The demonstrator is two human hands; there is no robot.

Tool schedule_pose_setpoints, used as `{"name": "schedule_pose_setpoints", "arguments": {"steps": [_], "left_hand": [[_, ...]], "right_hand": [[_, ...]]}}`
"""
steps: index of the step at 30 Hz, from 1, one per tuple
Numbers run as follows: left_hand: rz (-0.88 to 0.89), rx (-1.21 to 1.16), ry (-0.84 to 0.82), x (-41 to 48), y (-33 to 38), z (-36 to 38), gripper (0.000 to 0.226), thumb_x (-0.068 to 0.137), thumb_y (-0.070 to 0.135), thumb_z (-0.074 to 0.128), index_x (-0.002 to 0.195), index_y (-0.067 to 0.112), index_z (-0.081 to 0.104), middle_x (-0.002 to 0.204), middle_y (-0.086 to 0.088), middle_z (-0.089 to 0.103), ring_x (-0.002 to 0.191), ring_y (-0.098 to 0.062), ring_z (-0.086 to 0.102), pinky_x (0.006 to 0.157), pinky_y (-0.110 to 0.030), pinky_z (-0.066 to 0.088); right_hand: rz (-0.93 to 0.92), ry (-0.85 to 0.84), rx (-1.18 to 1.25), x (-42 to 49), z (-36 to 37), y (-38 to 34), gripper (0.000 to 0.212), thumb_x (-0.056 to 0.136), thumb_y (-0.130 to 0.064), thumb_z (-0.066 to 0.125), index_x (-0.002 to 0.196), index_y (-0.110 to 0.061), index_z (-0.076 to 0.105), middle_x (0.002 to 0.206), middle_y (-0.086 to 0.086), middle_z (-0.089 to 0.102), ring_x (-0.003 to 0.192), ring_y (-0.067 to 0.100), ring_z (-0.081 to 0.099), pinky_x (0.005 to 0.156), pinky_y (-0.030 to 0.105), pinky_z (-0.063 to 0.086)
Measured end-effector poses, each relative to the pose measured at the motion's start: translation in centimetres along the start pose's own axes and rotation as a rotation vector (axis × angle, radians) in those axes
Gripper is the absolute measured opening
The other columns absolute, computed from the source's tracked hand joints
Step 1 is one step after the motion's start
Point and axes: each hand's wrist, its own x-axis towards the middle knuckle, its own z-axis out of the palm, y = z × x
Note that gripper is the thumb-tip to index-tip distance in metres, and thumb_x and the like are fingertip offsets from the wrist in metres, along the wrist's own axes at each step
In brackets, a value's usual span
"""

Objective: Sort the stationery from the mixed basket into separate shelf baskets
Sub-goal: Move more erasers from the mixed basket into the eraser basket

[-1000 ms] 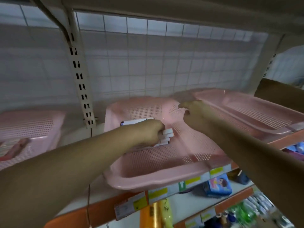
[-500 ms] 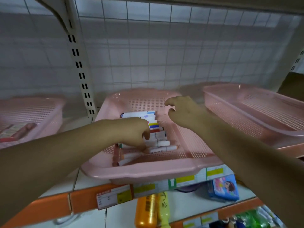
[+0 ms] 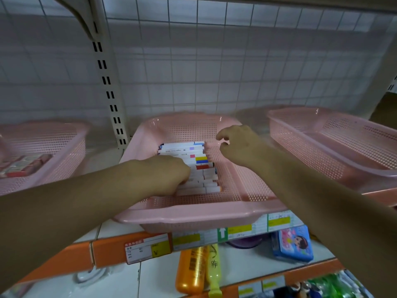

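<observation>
A pink perforated basket (image 3: 247, 209) sits in the middle of the shelf, holding a row of white markers (image 3: 189, 150) with coloured bands, laid side by side. My left hand (image 3: 165, 175) lies on the nearer markers with its fingers curled down onto them, hiding their left ends. My right hand (image 3: 240, 147) hovers over the basket's right half, just right of the markers, fingers spread and holding nothing. A second pink basket (image 3: 335, 147) stands to the right, empty as far as I see. A third pink basket (image 3: 53, 147) at the left holds reddish boxed items (image 3: 23, 164).
A slotted white upright (image 3: 107, 82) rises behind, between the left and middle baskets, before a wire grid back wall. Orange shelf edge with price labels (image 3: 148, 248) runs below. The lower shelf carries an orange bottle (image 3: 191, 269), a yellow tube (image 3: 213, 269) and a blue case (image 3: 294, 244).
The view settled and the middle basket came level on the shelf. My left hand slid toward the near markers, uncovering the far ones. My right hand let go of the basket rim and now hovers.
</observation>
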Motion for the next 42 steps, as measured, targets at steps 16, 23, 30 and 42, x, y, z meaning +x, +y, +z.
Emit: {"name": "schedule_pose_setpoints", "arguments": {"steps": [16,23,30,42], "left_hand": [[-0.033,-0.084,0.086,-0.4,-1.2,0.3,0.032,0.093,0.022,0.051,0.124,0.022,0.054,0.116,-0.002,0.056,0.102,-0.019,0.054,0.073,-0.024,0.039],[-0.055,-0.089,0.1,-1.1,-1.3,0.7,0.02,0.088,0.003,0.05,0.1,0.013,0.063,0.089,-0.002,0.05,0.078,-0.017,0.047,0.064,-0.024,0.035],[-0.121,-0.029,0.342,-2.2,-2.4,-1.4,0.028,0.095,0.03,0.047,0.117,0.016,0.058,0.113,-0.003,0.06,0.103,-0.019,0.055,0.074,-0.029,0.042],[-0.327,-0.058,0.57,-19.3,-11.1,0.8,0.044,0.094,0.029,0.045,0.137,0.022,0.041,0.14,-0.001,0.042,0.129,-0.021,0.038,0.101,-0.037,0.037]], "right_hand": [[-0.049,-0.02,-0.16,-0.4,-0.4,-1.2,0.031,0.093,-0.022,0.043,0.12,-0.017,0.058,0.123,0.003,0.056,0.111,0.02,0.051,0.093,0.035,0.045],[-0.032,-0.054,-0.145,-0.3,0.1,-1.6,0.029,0.093,-0.021,0.045,0.119,-0.017,0.058,0.121,0.004,0.058,0.108,0.02,0.053,0.09,0.03,0.042],[-0.079,-0.025,-0.242,-0.7,-0.7,-2.7,0.031,0.089,-0.019,0.047,0.118,-0.018,0.059,0.12,0.003,0.058,0.107,0.021,0.053,0.083,0.029,0.043],[-0.361,0.118,-0.285,-3.1,-0.2,-19.0,0.037,0.087,-0.013,0.046,0.124,-0.011,0.053,0.124,0.011,0.047,0.115,0.027,0.044,0.081,0.027,0.037]]}}
